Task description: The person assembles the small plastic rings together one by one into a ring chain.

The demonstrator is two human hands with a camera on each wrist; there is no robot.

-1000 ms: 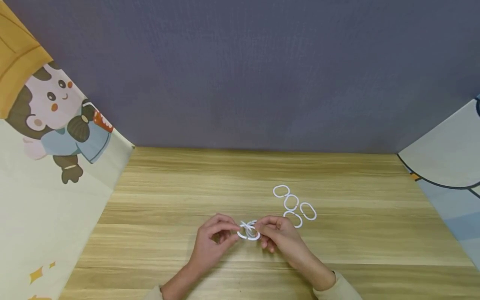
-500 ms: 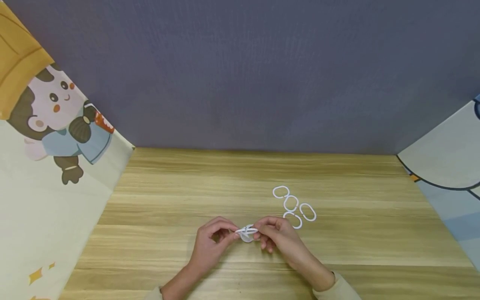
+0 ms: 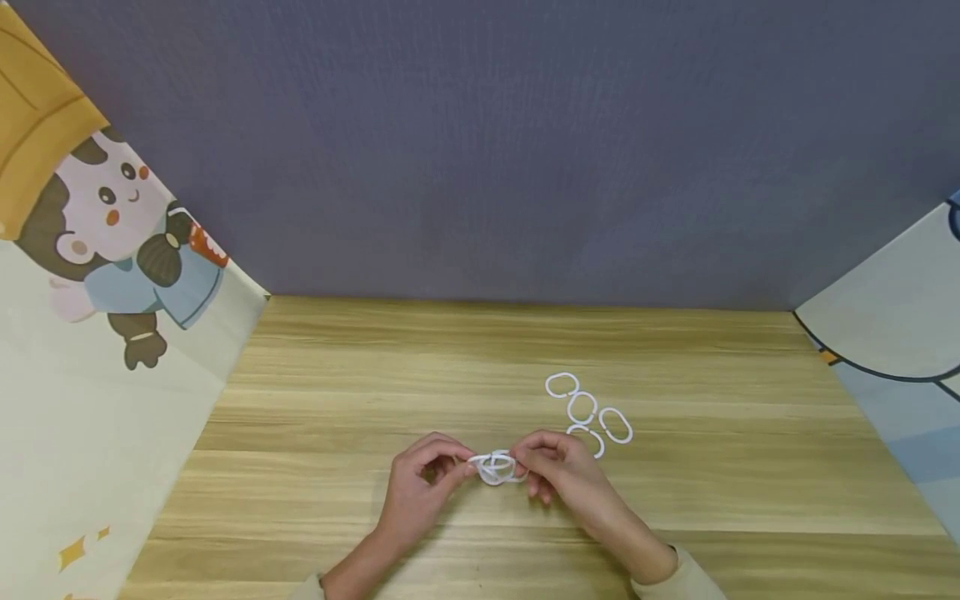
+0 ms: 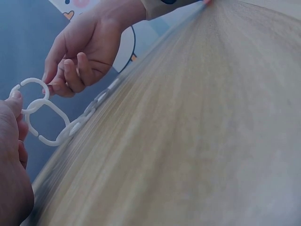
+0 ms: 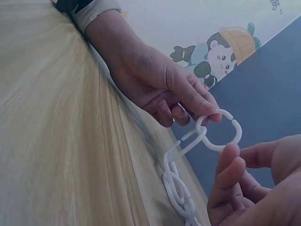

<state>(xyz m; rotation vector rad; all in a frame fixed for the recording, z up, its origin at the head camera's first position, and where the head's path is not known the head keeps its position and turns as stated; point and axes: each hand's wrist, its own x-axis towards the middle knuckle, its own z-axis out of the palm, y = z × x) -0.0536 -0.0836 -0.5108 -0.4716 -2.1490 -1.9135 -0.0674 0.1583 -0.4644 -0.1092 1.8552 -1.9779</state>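
My left hand (image 3: 426,475) pinches one side of a white plastic chain link (image 5: 239,133) between thumb and forefinger. From the other side, my right hand (image 3: 566,475) pinches the same link, its other fingers loosely curled. The held link has a small gap in its loop. Through it hangs a second white link (image 4: 59,112), and in the right wrist view more joined links (image 5: 175,188) trail below it. Seen from the head, these links overlap between the hands, so how they join is hard to make out there.
Several loose white links (image 3: 628,425) lie on the wood-grained table (image 3: 360,358), beyond and beside the right hand. One is partly hidden by that hand. A dark blue-grey panel (image 3: 480,150) stands at the back, with printed cartoon walls (image 3: 45,375) at the sides.
The held link has tilted between the fingers, appearing as an open loop, then nearly edge-on, now slightly tilted. The links under it have shifted. Both hands have hardly moved, and the loose links stay put.
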